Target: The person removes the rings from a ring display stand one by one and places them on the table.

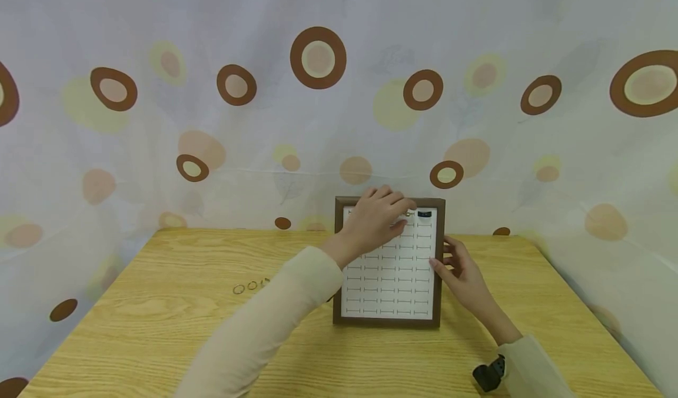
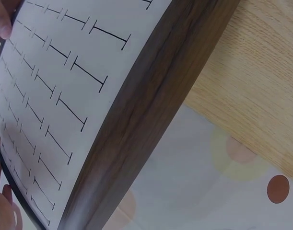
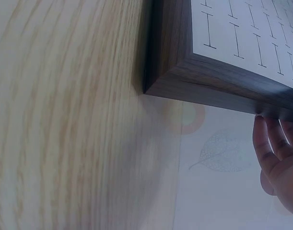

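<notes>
A brown wooden frame [image 1: 339, 292] stands upright on the table, its white panel [image 1: 389, 295] marked with rows of short black lines. My left hand [image 1: 373, 218] reaches across to the panel's top row. A small gold-coloured ring [image 1: 407, 214] shows between the thumb and index finger, which pinch it against the panel. Just right of it, a black band-like piece [image 1: 425, 214] sits in the top-right place. My right hand [image 1: 463, 277] grips the frame's right edge, thumb in front and the other fingers behind; the right wrist view shows fingers [image 3: 275, 148] at the frame's side.
Left of the frame, several small rings [image 1: 239, 289] lie on the wooden table [image 1: 175, 327], some hidden by the left sleeve [image 1: 286, 309]. A patterned curtain [image 1: 339, 121] hangs behind the table. A black device [image 1: 488, 375] is strapped at the right wrist.
</notes>
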Motion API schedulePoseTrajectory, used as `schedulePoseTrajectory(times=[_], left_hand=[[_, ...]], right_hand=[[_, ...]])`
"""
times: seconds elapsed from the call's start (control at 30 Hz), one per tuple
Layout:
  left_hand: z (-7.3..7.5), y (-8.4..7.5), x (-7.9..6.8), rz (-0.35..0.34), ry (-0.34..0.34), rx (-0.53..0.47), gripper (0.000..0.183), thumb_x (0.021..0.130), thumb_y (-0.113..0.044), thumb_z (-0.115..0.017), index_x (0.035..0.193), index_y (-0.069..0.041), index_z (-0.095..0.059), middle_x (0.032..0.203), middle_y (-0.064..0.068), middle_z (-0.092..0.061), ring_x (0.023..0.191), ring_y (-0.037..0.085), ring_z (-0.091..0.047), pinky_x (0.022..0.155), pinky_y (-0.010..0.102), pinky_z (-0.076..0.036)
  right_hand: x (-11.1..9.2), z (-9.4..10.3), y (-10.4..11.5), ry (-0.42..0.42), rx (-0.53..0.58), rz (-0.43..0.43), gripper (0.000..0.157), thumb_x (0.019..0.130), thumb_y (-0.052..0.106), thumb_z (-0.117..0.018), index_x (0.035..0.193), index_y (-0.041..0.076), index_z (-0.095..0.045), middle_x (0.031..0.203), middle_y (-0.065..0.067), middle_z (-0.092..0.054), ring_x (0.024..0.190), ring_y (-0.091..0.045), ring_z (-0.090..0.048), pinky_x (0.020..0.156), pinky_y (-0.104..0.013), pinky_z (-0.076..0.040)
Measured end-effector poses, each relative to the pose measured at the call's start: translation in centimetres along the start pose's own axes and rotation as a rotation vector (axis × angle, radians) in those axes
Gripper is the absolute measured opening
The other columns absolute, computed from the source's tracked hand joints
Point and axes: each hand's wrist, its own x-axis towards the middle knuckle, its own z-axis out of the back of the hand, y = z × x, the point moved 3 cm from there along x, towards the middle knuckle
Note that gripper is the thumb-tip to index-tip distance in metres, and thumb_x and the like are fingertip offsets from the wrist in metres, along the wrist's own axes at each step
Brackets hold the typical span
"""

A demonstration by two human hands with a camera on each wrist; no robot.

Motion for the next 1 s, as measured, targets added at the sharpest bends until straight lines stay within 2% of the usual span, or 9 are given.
schedulePoseTrajectory(times=[0.47, 0.77, 1.0], left_hand=[[-0.23, -0.19, 0.24, 0.03, -0.037, -0.02, 0.015, 0.087, -0.021, -0.06, 0.101, -0.022, -0.063, 0.097, -0.01, -0.065, 0.09, 0.011, -0.054, 0.078, 0.025, -0.039], [-0.32, -0.02, 0.52, 0.045, -0.021, -0.029, 0.013, 0.086, -0.022, -0.061, 0.098, -0.024, -0.066, 0.094, -0.01, -0.066, 0.087, 0.01, -0.053, 0.076, 0.025, -0.038], [-0.35, 0.13, 0.59, 0.043, 0.003, -0.046, 0.011, 0.085, -0.022, -0.062, 0.095, -0.024, -0.066, 0.093, -0.011, -0.066, 0.086, 0.01, -0.052, 0.075, 0.025, -0.037]], right_hand=[[-0.01, 0.0, 0.06, 0.001, 0.009, -0.009, 0.052, 0.091, 0.01, -0.054, 0.137, 0.003, -0.031, 0.113, -0.014, -0.051, 0.087, 0.0, -0.054, 0.069, -0.017, -0.049], [0.07, -0.05, 0.3, -0.007, 0.015, -0.005, 0.052, 0.09, 0.005, -0.053, 0.137, 0.002, -0.031, 0.114, -0.018, -0.051, 0.088, 0.003, -0.051, 0.07, -0.016, -0.049], [0.01, 0.0, 0.13, -0.002, 0.0, -0.015, 0.052, 0.091, 0.01, -0.054, 0.138, 0.004, -0.031, 0.115, -0.015, -0.051, 0.089, -0.001, -0.054, 0.071, -0.016, -0.049]])
